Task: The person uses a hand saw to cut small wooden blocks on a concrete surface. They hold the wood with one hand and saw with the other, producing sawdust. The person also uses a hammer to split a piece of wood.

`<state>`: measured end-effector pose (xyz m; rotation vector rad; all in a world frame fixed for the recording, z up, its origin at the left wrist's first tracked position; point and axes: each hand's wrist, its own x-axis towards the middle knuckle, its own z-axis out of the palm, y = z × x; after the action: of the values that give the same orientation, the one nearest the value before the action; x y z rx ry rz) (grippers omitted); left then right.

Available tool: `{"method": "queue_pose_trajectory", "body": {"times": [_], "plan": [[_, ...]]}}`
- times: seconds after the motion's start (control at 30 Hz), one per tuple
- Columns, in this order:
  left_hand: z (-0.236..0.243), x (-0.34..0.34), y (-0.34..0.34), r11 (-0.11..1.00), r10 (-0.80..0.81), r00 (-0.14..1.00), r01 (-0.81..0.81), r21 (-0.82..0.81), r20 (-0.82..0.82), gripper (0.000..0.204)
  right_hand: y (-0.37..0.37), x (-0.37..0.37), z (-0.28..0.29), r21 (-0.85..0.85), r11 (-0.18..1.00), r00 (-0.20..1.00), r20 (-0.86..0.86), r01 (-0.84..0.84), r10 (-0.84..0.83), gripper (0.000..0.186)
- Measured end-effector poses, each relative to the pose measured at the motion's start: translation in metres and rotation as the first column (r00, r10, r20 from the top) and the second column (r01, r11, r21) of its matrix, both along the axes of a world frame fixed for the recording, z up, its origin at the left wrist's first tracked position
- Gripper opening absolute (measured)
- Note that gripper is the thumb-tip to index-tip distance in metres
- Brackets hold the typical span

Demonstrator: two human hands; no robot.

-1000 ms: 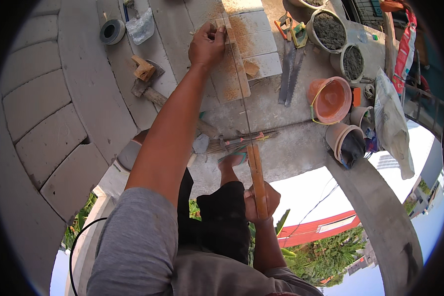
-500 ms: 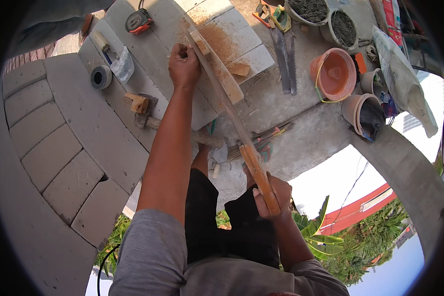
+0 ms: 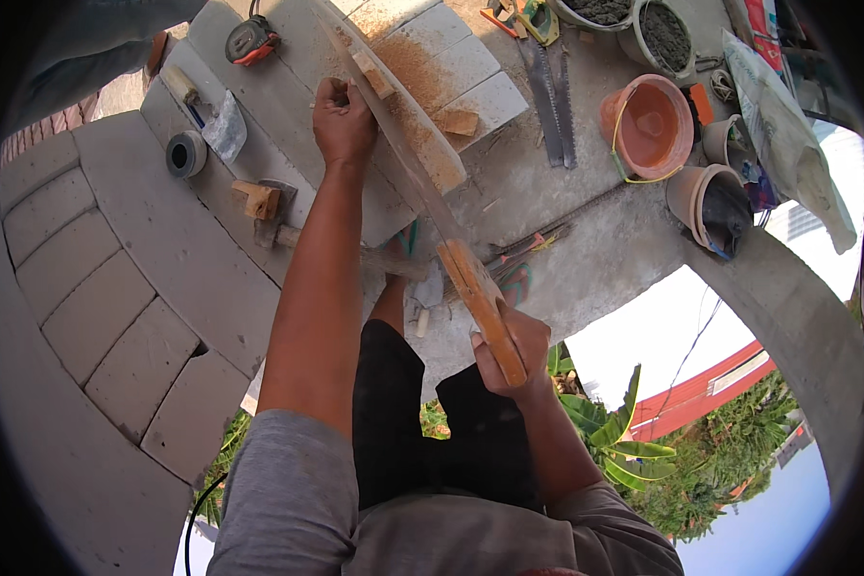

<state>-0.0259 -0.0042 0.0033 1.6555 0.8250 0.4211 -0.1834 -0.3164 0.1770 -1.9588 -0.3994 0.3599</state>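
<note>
In my right hand (image 3: 516,353) is the wooden handle of a handsaw (image 3: 418,187), fingers wrapped round it. The blade runs diagonally away from me to the upper left. My left hand (image 3: 344,123) is closed in a pinch right beside the blade's left side; what its fingers hold is hidden. Just across the blade from them lies a small wood block (image 3: 372,75), on a pale plank (image 3: 442,165) dusted with sawdust. Another wood offcut (image 3: 457,122) rests to the right of the plank. Below my left forearm, partly covered, a hammer (image 3: 267,233) lies beside a small wood piece (image 3: 256,201).
A tape measure (image 3: 251,40), a roll of tape (image 3: 186,154) and a trowel-like tool (image 3: 180,86) lie at left. Two more saws (image 3: 550,106) lie far right, near an orange bucket (image 3: 646,130) and mortar pails (image 3: 664,43). Grey blocks (image 3: 110,298) curve along the left.
The saw and my right hand have moved forward, away from me. My left hand stays beside the wood block. The whole view has shifted slightly.
</note>
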Motion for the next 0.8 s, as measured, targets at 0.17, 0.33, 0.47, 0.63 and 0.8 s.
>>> {"method": "queue_pose_trajectory", "body": {"times": [0.17, 0.33, 0.47, 0.63, 0.8], "plan": [[-0.006, 0.009, -0.005, 0.998, 0.016, 1.000, -0.015, -0.061, 0.020, 0.022, 0.063, 0.067, -0.036, 0.094, 0.994, 0.999, -0.019, 0.046, -0.044, 0.010], [-0.014, 0.005, 0.008, 0.998, 0.036, 0.998, -0.039, -0.051, -0.054, 0.027, -0.001, 0.002, 0.000, -0.029, 0.999, 0.999, -0.048, -0.021, 0.020, 0.014], [-0.004, 0.006, -0.001, 0.997, 0.029, 0.986, -0.016, 0.079, -0.167, 0.033, 0.001, 0.015, -0.001, -0.022, 1.000, 1.000, 0.013, -0.012, 0.012, 0.017], [0.014, 0.010, -0.003, 0.992, 0.018, 0.949, 0.024, 0.128, -0.315, 0.037, 0.055, 0.064, -0.044, 0.076, 0.996, 0.997, 0.070, -0.049, 0.044, 0.009], [0.022, 0.005, -0.003, 0.980, 0.019, 0.959, 0.038, 0.197, -0.282, 0.037, 0.058, 0.059, -0.039, 0.117, 0.993, 0.999, -0.008, -0.034, 0.035, 0.010]]}}
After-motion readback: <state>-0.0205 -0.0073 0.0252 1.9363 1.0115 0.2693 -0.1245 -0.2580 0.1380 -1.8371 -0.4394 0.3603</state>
